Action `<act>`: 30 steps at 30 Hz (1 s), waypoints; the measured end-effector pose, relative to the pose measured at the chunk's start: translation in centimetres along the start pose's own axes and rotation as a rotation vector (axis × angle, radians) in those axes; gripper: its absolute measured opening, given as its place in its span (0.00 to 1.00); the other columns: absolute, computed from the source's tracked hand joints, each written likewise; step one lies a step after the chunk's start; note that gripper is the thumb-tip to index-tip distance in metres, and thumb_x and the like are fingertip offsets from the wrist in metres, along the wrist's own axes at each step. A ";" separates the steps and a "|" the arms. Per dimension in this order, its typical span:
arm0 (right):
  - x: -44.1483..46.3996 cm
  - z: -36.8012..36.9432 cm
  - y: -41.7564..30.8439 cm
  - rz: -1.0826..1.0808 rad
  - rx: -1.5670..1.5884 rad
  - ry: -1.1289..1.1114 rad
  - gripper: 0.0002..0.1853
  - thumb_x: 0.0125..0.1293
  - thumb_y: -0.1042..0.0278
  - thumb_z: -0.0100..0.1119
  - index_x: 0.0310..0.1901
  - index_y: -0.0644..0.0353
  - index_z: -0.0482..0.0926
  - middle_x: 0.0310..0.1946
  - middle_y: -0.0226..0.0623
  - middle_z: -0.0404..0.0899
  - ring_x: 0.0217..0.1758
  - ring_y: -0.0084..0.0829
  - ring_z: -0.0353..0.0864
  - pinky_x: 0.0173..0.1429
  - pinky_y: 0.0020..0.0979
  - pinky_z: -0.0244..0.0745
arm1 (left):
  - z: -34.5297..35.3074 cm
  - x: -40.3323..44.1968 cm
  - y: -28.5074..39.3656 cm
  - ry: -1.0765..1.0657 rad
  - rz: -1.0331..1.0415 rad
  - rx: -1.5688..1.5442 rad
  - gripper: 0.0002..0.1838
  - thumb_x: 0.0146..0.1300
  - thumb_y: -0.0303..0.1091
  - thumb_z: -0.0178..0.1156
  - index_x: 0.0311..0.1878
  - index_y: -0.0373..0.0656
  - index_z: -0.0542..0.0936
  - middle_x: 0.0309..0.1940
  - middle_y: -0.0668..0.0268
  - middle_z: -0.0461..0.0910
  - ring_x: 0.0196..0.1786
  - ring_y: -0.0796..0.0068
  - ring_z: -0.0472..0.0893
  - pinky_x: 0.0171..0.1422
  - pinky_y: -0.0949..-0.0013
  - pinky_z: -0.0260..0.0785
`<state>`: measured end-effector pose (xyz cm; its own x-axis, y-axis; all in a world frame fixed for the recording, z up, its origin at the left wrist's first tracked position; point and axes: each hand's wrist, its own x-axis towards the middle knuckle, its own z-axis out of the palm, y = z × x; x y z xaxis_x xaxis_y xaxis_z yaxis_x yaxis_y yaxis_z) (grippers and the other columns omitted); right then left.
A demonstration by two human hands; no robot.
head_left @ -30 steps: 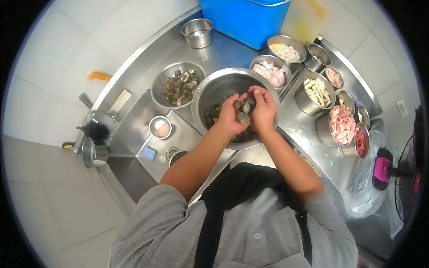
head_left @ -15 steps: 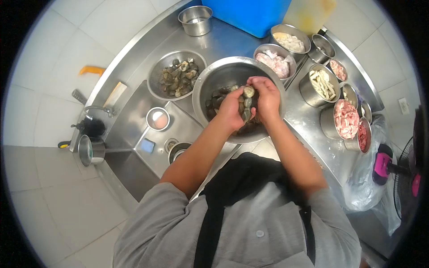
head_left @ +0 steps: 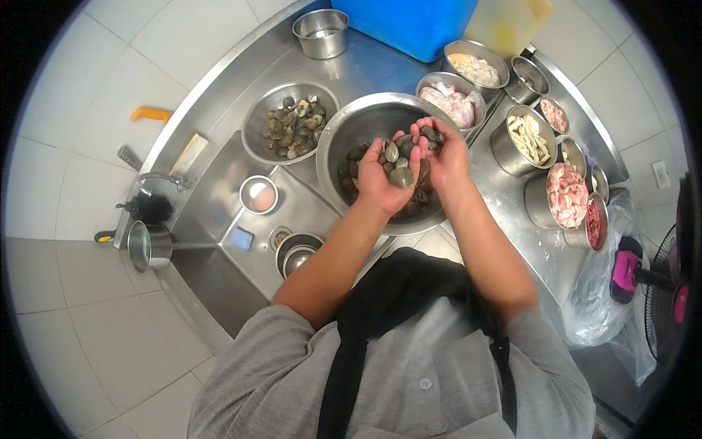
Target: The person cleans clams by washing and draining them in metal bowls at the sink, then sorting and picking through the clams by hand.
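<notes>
Over a large metal bowl (head_left: pixel 330 157), both my hands are cupped palm up, side by side, with shellfish in them. My left hand (head_left: pixel 383 183) carries several clams (head_left: pixel 401 176) on its palm and curled fingers. In my right hand (head_left: pixel 448 162) a few darker clams (head_left: pixel 431 135) rest near the fingertips. More shellfish (head_left: pixel 356 154) lie in the bowl beneath and beside my hands. To the left of the bowl, a shallow colander (head_left: pixel 252 132) holds a heap of similar shellfish.
Metal pots of sliced meat (head_left: pixel 567 196), pale strips (head_left: pixel 529 139) and other pieces stand at the right. A blue bin (head_left: pixel 409 25) is at the back. The sink (head_left: pixel 219 267) at the left has a small bowl (head_left: pixel 258 194), a blue sponge (head_left: pixel 241 238) and a tap (head_left: pixel 162 178).
My hands have opened from a closer cup, turning palms up and showing more clams. My right hand has tilted outward to the right. Since the earliest frame, the surroundings have shifted slightly in view.
</notes>
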<state>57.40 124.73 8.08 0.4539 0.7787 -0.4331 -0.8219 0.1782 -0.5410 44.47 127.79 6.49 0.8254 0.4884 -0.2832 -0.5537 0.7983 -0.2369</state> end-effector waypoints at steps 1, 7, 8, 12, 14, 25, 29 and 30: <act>0.5 -0.3 0.1 0.028 0.070 0.004 0.07 0.69 0.68 0.49 0.36 0.61 0.73 0.33 0.38 0.78 0.35 0.33 0.81 0.30 0.24 0.78 | -0.2 0.2 0.0 0.002 0.000 0.000 0.21 0.73 0.47 0.42 0.50 0.39 0.75 0.50 0.54 0.77 0.54 0.54 0.78 0.51 0.64 0.80; -0.1 -1.8 2.7 0.178 0.177 0.161 0.06 0.67 0.68 0.50 0.35 0.60 0.73 0.37 0.38 0.78 0.44 0.36 0.80 0.47 0.40 0.80 | -0.2 1.5 1.5 -0.056 0.177 0.227 0.18 0.72 0.47 0.42 0.50 0.44 0.74 0.51 0.53 0.76 0.57 0.51 0.75 0.50 0.62 0.79; 0.0 -2.1 3.6 0.209 0.189 0.154 0.07 0.66 0.65 0.49 0.36 0.59 0.74 0.40 0.38 0.78 0.48 0.38 0.78 0.57 0.46 0.73 | 0.3 1.4 1.8 -0.046 0.228 0.294 0.18 0.72 0.47 0.42 0.50 0.44 0.74 0.51 0.53 0.76 0.57 0.51 0.76 0.50 0.60 0.78; -1.4 -1.1 4.9 0.313 0.235 0.036 0.11 0.66 0.62 0.48 0.38 0.60 0.75 0.42 0.42 0.78 0.48 0.41 0.76 0.62 0.45 0.69 | 0.9 1.4 1.8 -0.076 0.244 0.258 0.22 0.73 0.49 0.37 0.58 0.46 0.72 0.57 0.50 0.73 0.63 0.45 0.71 0.62 0.48 0.70; -0.5 -2.0 5.2 0.299 0.241 0.044 0.10 0.66 0.62 0.49 0.37 0.59 0.75 0.42 0.42 0.78 0.49 0.41 0.76 0.63 0.45 0.69 | 1.0 1.1 1.6 -0.093 0.230 0.190 0.24 0.74 0.50 0.36 0.61 0.46 0.71 0.60 0.49 0.71 0.66 0.44 0.68 0.67 0.45 0.65; -1.7 0.2 4.3 0.213 0.243 0.124 0.10 0.66 0.64 0.46 0.36 0.60 0.74 0.42 0.43 0.78 0.48 0.40 0.76 0.63 0.46 0.70 | 0.6 2.2 1.6 -0.150 0.311 0.167 0.25 0.72 0.48 0.34 0.62 0.43 0.68 0.63 0.48 0.68 0.71 0.42 0.60 0.74 0.39 0.50; -0.6 0.2 3.6 0.158 0.270 0.005 0.09 0.65 0.66 0.47 0.38 0.61 0.75 0.41 0.40 0.78 0.45 0.37 0.78 0.57 0.39 0.74 | 2.0 1.6 0.9 -0.175 0.286 0.205 0.25 0.71 0.47 0.36 0.62 0.43 0.67 0.61 0.47 0.69 0.68 0.44 0.64 0.73 0.39 0.52; -0.5 0.3 2.9 0.062 0.238 0.068 0.09 0.64 0.67 0.48 0.38 0.62 0.75 0.41 0.40 0.78 0.46 0.37 0.78 0.57 0.39 0.75 | 2.3 1.5 0.9 -0.175 0.293 0.201 0.25 0.71 0.47 0.36 0.62 0.43 0.67 0.61 0.47 0.69 0.68 0.44 0.64 0.73 0.39 0.52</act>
<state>54.74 125.05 6.93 0.4156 0.7518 -0.5120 -0.9031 0.2742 -0.3304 45.43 130.03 7.97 0.6519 0.7443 -0.1449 -0.7499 0.6612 0.0223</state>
